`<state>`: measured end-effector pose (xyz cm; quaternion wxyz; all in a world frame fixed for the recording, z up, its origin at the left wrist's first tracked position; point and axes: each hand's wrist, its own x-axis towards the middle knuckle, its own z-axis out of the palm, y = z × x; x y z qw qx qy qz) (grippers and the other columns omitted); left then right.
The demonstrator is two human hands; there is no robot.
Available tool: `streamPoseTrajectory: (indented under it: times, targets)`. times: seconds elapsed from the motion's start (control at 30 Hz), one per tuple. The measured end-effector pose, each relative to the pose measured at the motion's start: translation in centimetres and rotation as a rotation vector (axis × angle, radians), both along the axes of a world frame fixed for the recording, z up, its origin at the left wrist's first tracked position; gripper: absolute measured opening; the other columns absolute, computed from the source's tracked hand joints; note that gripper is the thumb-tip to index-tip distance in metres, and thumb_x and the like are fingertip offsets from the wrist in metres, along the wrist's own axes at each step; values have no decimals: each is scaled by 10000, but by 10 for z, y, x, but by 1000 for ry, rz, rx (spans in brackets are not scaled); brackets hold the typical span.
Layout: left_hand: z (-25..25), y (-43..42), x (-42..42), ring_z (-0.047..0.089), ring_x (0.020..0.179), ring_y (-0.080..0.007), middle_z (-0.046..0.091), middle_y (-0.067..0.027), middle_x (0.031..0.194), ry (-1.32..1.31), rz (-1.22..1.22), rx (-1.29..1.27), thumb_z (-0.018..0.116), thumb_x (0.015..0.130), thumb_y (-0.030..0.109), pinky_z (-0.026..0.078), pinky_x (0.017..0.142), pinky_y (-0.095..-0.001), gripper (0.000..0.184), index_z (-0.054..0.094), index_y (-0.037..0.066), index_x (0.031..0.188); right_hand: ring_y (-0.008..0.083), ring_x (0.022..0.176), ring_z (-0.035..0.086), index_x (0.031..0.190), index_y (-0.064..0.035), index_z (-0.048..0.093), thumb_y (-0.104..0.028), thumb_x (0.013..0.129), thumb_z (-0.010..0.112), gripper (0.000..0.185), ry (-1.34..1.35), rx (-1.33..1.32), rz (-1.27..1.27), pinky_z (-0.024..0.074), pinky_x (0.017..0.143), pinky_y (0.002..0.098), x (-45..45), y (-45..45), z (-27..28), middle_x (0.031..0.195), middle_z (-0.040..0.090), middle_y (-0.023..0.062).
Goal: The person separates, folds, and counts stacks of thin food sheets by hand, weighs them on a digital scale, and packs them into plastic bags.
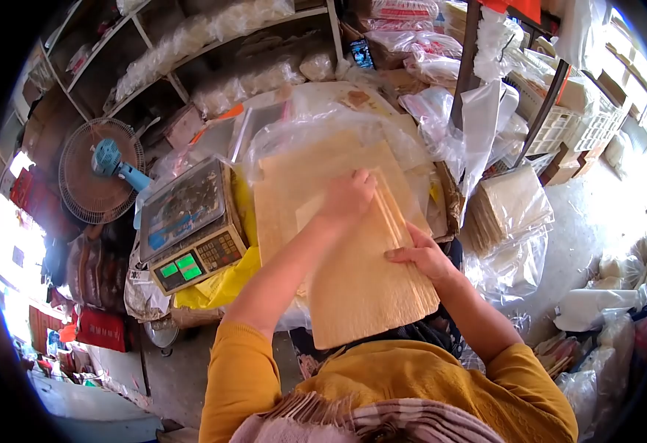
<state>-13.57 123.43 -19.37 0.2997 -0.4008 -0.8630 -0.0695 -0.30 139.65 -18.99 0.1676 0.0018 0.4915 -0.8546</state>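
Observation:
A thick stack of thin tan sheets (371, 295) leans over the table's near edge towards my body. With its thumb on top and the other fingers out of sight beneath, my right hand (425, 257) grips the stack's right edge. At the far end, my left hand (349, 193) has its fingers curled over the top edge of the same stack. More tan sheets (283, 184) lie flat on the table under and beyond it, with clear plastic (294, 129) around their far side.
On the left stand a scale (198, 258) with lit green displays and a fan (102, 170). Yellow plastic (224, 284) lies under the scale. A bagged pile of tan sheets (508, 210) is on the right. Shelves (235, 40) with plastic-wrapped goods rise behind.

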Motion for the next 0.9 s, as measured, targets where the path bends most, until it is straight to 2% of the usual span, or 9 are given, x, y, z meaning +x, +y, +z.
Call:
streamPoseTrajectory:
  times: [0.17,0.3,0.4,0.47,0.53,0.63,0.73,0.83,0.9]
  targets:
    - [7,-12,29,588,797,-243,550,-72,843,-152,-175,76,583,759,54,512,655,-353,185,576,68,944,173,847,621,1258,-12,414,58,759,575,529,-32,-85,-64,521,724,294,-5,21,-30,1000,598,100]
    - [-39,-58,29,555,976,-282,538,-128,1096,-71,208,333,614,745,55,486,776,-357,407,523,48,1142,214,816,639,1240,-3,401,33,763,561,504,-92,-187,-114,542,701,332,3,33,-34,985,598,136]
    - [-88,-81,34,522,1039,-250,581,-163,1014,-758,426,998,538,804,89,459,826,-365,319,533,24,1116,221,813,637,1252,0,379,2,777,554,507,-146,-224,-136,545,697,340,7,27,-41,975,598,153]
    - [-87,-96,43,547,967,-222,596,-140,1019,-1030,366,719,544,812,125,465,807,-349,344,527,20,1139,212,808,635,1236,-4,402,-1,780,553,480,-175,-276,-144,543,701,343,5,18,-39,973,601,141]
    - [-92,-103,65,574,865,-209,613,-118,1022,-1237,297,715,548,812,147,476,779,-344,373,521,15,1159,211,807,636,1230,-14,414,3,779,555,473,-158,-259,-115,542,708,345,-2,12,-39,977,601,135]
    - [-67,-97,115,612,742,-223,633,-107,1015,-1411,24,1121,540,819,166,498,734,-338,380,521,6,1163,217,824,633,1232,-37,425,14,778,559,477,-135,-218,-89,539,719,347,-15,12,-46,994,600,126]
    - [-72,-118,134,618,839,-220,620,-108,1037,-2118,-699,2001,556,807,83,503,763,-335,369,513,5,1165,227,863,622,1237,-42,419,27,780,571,486,-158,-187,-114,531,727,345,-21,10,-44,1006,595,126]
    - [-63,-86,152,610,928,-252,607,-117,1045,-1881,92,1847,595,742,-21,488,854,-387,454,497,5,1185,220,878,612,1264,-30,390,36,784,579,520,-144,11,-107,517,751,327,-23,4,-45,1012,590,132]
    - [-50,-69,155,598,958,-270,579,-128,1099,-1766,29,1827,632,707,-48,490,854,-404,552,454,13,1226,200,919,593,1352,-8,291,22,791,595,639,-166,-4,-68,496,783,310,-32,16,-54,1051,573,144]
